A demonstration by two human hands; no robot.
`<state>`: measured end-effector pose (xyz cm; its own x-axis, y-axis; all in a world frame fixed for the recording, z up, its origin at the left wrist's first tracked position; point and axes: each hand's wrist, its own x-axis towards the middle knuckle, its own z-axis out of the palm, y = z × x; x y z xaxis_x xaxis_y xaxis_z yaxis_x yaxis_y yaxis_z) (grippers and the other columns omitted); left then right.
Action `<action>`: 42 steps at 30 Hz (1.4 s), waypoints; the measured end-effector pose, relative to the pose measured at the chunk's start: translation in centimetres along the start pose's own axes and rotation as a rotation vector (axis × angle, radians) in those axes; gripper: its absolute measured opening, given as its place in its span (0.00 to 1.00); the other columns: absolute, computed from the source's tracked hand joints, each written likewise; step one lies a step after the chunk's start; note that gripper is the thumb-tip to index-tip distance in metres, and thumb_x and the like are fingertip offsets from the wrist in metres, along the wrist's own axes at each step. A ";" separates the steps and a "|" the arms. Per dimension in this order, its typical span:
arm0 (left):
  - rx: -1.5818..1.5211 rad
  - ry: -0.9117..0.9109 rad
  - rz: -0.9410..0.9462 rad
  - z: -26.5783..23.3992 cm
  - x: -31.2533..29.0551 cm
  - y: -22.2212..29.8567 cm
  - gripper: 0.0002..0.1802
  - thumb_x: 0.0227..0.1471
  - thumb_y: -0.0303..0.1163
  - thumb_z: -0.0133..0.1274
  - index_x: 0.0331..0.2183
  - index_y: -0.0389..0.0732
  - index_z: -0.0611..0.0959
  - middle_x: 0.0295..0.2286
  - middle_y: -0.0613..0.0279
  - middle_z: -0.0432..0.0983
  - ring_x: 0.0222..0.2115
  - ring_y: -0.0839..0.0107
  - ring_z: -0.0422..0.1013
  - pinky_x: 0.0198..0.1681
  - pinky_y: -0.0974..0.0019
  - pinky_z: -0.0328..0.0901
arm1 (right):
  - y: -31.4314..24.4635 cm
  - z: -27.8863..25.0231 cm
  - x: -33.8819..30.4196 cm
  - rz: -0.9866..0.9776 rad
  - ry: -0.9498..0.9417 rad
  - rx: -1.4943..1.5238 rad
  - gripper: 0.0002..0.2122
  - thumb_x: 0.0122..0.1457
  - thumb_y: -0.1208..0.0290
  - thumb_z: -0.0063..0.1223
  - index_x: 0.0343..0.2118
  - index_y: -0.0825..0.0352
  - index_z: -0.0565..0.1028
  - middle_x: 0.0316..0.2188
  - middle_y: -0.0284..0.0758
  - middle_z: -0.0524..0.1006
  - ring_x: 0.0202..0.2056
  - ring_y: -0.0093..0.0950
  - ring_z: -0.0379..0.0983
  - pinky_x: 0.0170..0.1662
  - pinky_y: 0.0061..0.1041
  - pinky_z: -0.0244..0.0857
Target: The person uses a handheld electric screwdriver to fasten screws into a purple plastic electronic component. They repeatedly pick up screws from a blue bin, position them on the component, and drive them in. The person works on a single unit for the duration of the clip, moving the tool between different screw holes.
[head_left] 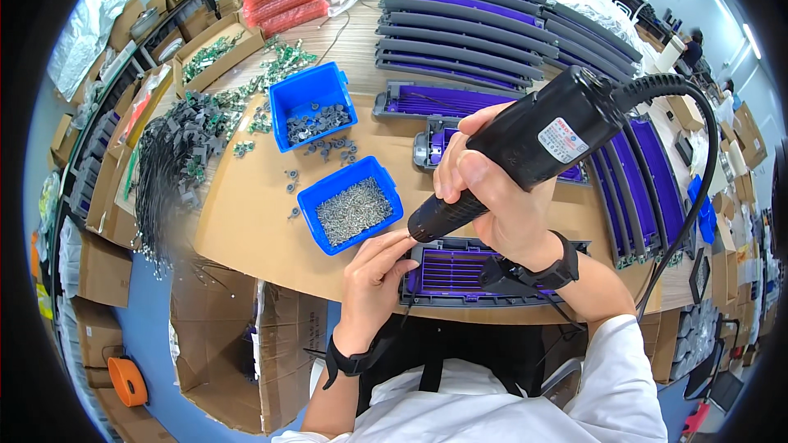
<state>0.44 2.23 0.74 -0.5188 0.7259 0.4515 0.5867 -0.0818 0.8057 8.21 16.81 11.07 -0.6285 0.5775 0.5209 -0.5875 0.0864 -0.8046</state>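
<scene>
A black corded electric screwdriver [542,127] is gripped in my right hand [492,189], tilted with its nose down to the left. The nose meets the far left corner of a grey and purple slatted plastic panel [451,271] lying at the table's near edge. My left hand [369,279] is beside that corner, its fingers closed together against the screwdriver's nose. What those fingertips pinch, if anything, is hidden. Just beyond my left hand stands a blue bin of small metal screws [353,209]. Behind it, another blue bin [308,90] holds small grey parts, with several spilled beside it.
Many grey and purple panels [464,25] are stacked at the back, and more [644,172] stand at the right. Wired parts [185,135] pile up at the left. The screwdriver's cable [712,139] loops down the right side. An open cardboard box [222,344] stands below the table's left edge.
</scene>
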 end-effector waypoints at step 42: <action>-0.039 -0.025 -0.045 -0.5 0.2 0.1 0.19 0.39 0.19 0.61 0.38 0.34 0.80 0.39 0.53 0.78 0.41 0.55 0.73 0.42 0.62 0.69 | -0.4 2.0 -0.6 0.020 -0.015 -0.060 0.13 0.47 0.80 0.64 0.36 0.71 0.74 0.23 0.29 0.75 0.24 0.15 0.71 0.28 0.16 0.67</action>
<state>0.04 2.04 1.07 -0.5279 0.7463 0.4053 0.5383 -0.0751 0.8394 7.80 14.79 11.66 -0.6479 0.5676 0.5080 -0.5428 0.1239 -0.8306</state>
